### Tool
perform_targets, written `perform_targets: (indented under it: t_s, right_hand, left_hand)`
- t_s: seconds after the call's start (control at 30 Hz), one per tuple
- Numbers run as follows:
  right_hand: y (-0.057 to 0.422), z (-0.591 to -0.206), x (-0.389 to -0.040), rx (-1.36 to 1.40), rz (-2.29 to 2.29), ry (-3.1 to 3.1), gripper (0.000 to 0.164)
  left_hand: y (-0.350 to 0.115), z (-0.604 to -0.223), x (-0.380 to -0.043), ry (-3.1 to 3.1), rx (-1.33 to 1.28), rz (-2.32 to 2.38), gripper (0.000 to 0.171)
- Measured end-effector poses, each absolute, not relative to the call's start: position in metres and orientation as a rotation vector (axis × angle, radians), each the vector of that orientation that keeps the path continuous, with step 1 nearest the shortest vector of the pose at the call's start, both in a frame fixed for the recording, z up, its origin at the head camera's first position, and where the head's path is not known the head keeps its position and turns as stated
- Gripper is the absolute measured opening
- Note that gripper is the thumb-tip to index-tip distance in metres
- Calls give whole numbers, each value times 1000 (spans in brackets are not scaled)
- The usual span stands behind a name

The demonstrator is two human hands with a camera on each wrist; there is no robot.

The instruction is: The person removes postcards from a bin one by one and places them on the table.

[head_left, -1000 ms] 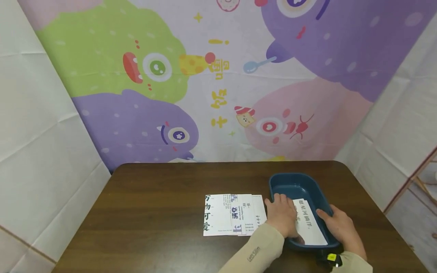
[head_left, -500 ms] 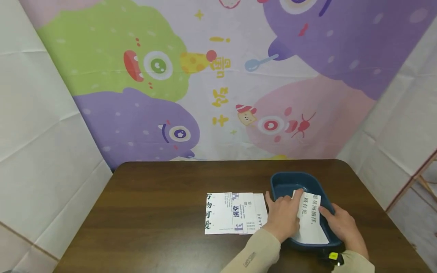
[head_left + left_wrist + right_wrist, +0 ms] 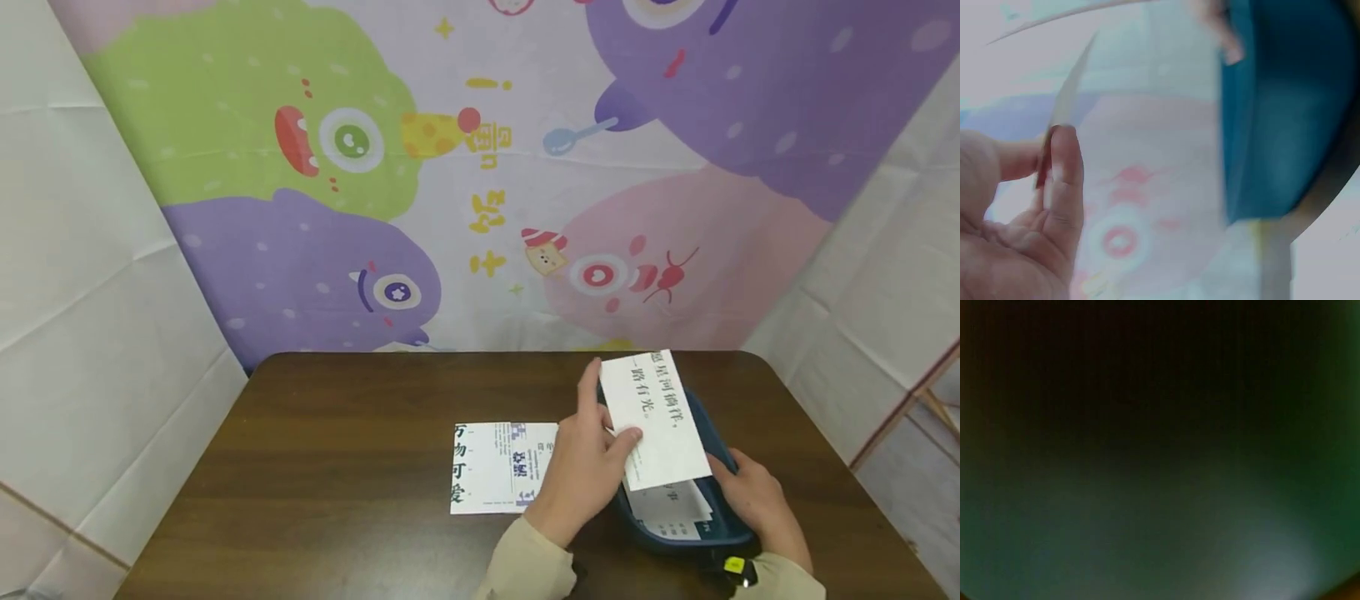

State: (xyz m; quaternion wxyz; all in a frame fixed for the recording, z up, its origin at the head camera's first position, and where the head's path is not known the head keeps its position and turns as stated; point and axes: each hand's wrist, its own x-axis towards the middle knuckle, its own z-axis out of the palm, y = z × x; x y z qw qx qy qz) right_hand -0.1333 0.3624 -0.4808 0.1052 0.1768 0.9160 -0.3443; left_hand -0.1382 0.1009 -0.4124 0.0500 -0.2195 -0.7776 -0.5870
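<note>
A white card with dark Chinese lettering (image 3: 652, 425) is pinched between the thumb and fingers of my left hand (image 3: 585, 467), tilted above the blue tray. In the left wrist view the same card (image 3: 1072, 87) shows nearly edge-on between thumb and fingers. My right hand (image 3: 761, 500) grips the right wall of the blue tray (image 3: 701, 412), thumb over the rim. Inside the tray lie more printed cards (image 3: 667, 512), partly covered by the lifted one. The right wrist view is dark and blurred.
Left of the tray, several overlapping printed cards (image 3: 495, 467) lie on the brown wooden table (image 3: 337, 467), partly behind my left hand. A cartoon-printed cloth (image 3: 480, 317) hangs behind the table's far edge.
My left hand has gone from lying over the cards in the tray to pinching the top card and lifting it up. The right hand has stayed on the tray's wall.
</note>
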Motion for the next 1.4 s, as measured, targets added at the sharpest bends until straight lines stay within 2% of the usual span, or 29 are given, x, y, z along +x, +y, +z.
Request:
perform_targets:
  t_s: [0.13,0.27,0.47,0.63,0.9,1.4]
  right_hand:
    - [363,-480,-134,479,-979,2750,85]
    - [364,-481,-134,495,-981,2734,87]
    - [364,-482,-135,501,-980,2719,89]
    - [365,-484,-134,527,-994,2683,93]
    - [368,-484,-134,534,-993,2665,98]
    - [365,-483,-135,527,-991,2654,101]
  left_hand:
    - [58,-395,-138,-2374,-544,-1837,96]
    - [8,-395,-151,-2468,-445,-1740,92]
    - [-60,-422,-171,-2695,-311,-1612,86]
    - [-95,-456,-181,-2905,-265,-1510,84]
    - [-101,-479,-185,-3081,-291,-1453,84]
    - [-96,-479,-182,-3152,-86,-857,73]
